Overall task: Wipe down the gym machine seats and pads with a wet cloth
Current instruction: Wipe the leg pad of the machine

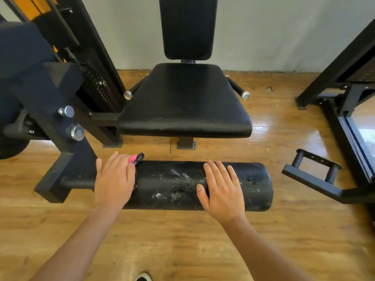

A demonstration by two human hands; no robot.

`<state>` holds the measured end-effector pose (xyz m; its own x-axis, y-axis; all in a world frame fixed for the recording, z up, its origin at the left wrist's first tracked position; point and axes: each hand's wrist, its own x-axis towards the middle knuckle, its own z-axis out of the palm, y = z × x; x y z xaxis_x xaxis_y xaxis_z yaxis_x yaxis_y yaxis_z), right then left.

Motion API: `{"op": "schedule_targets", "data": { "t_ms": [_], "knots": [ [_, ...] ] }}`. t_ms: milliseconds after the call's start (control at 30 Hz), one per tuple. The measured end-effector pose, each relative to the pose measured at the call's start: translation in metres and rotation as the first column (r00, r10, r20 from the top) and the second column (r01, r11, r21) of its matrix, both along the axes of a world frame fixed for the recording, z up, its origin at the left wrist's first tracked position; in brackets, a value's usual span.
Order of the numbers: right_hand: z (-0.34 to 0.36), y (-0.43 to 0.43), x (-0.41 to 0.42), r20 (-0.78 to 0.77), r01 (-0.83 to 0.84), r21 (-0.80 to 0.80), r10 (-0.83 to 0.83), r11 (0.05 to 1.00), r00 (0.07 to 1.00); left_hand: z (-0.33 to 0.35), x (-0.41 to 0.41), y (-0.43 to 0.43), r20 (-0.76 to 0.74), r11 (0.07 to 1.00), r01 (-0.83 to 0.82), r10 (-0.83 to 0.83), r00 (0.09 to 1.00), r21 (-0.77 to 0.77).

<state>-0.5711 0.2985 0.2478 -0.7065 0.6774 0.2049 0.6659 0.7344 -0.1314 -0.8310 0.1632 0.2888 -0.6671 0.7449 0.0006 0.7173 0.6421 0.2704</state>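
The left hand (113, 177), fingers straight, presses the cloth (138, 158) on the roller pad (172, 185). The right hand (221, 189) rests there flat, holding nothing.

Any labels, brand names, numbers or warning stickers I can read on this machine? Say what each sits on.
No readable text in this view.
The seat, backrest, roller pad and black frame show no print or stickers.
The perforated guard shows only holes.
The cloth under the left hand shows no lettering.
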Motion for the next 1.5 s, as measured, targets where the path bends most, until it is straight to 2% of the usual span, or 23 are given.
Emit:
{"op": "schedule_targets", "data": {
  "t_ms": [167, 333, 467, 533, 633, 733, 867, 967, 1033, 1133, 1233, 1400, 1500],
  "knots": [
    [-0.004, -0.001, 0.001, -0.024, 0.000, 0.027, 0.000, 1.000, 1.000, -0.005, 0.020, 0.016, -0.070, 0.995, -0.093, 0.091, 0.993, -0.023],
    [0.000, 0.001, -0.001, -0.015, 0.007, 0.042, -0.007, 0.999, 1.000, -0.004, 0.081, 0.044, -0.042, 0.996, 0.079, -0.077, 0.996, 0.045],
    [0.001, 0.001, 0.000, -0.014, -0.002, 0.033, 0.003, 0.999, 1.000, -0.002, 0.078, 0.039, -0.023, 0.981, 0.193, -0.193, 0.981, 0.026],
    [0.001, 0.001, 0.000, -0.016, -0.001, 0.032, 0.002, 1.000, 1.000, -0.001, 0.054, 0.030, -0.003, 0.989, 0.148, -0.148, 0.989, 0.014],
    [0.000, 0.001, 0.000, -0.012, 0.013, 0.021, -0.013, 1.000, 1.000, 0.002, 0.022, 0.022, -0.009, 0.999, -0.054, 0.054, 0.998, -0.008],
    [0.001, 0.001, 0.000, -0.012, 0.010, 0.016, -0.010, 1.000, 1.000, 0.000, 0.027, 0.025, -0.048, 0.990, -0.142, 0.142, 0.989, 0.000],
    [0.008, 0.002, -0.001, -0.026, -0.010, -0.057, 0.008, 0.998, 1.000, 0.002, 0.089, 0.051, -0.031, 0.996, -0.037, 0.040, 0.999, 0.080],
    [0.020, 0.006, 0.014, -0.144, -0.043, -0.109, 0.027, 0.993, 0.989, 0.001, 0.140, 0.076, -0.004, 0.991, 0.075, -0.075, 0.997, 0.113],
    [0.028, 0.015, 0.036, -0.206, -0.003, -0.074, -0.012, 0.997, 0.978, -0.002, 0.151, 0.084, 0.002, 0.983, 0.154, -0.155, 0.988, 0.103],
    [0.026, 0.033, 0.067, -0.136, 0.068, -0.051, -0.074, 0.996, 0.988, -0.005, 0.133, 0.076, 0.019, 0.974, 0.209, -0.211, 0.977, 0.082],
    [0.013, 0.038, 0.075, -0.028, 0.072, -0.070, -0.075, 0.995, 0.997, -0.004, 0.104, 0.057, 0.024, 0.989, 0.109, -0.112, 0.993, 0.097],
    [0.004, 0.036, 0.072, -0.065, 0.092, -0.017, -0.093, 0.996, 0.994, -0.004, 0.100, 0.056, -0.031, 0.997, -0.027, 0.030, 0.999, 0.075],
    [0.005, 0.037, 0.072, -0.072, 0.080, -0.020, -0.081, 0.997, 0.994, -0.002, 0.129, 0.077, -0.034, 0.998, 0.008, -0.005, 0.999, 0.064]
  ]
}}
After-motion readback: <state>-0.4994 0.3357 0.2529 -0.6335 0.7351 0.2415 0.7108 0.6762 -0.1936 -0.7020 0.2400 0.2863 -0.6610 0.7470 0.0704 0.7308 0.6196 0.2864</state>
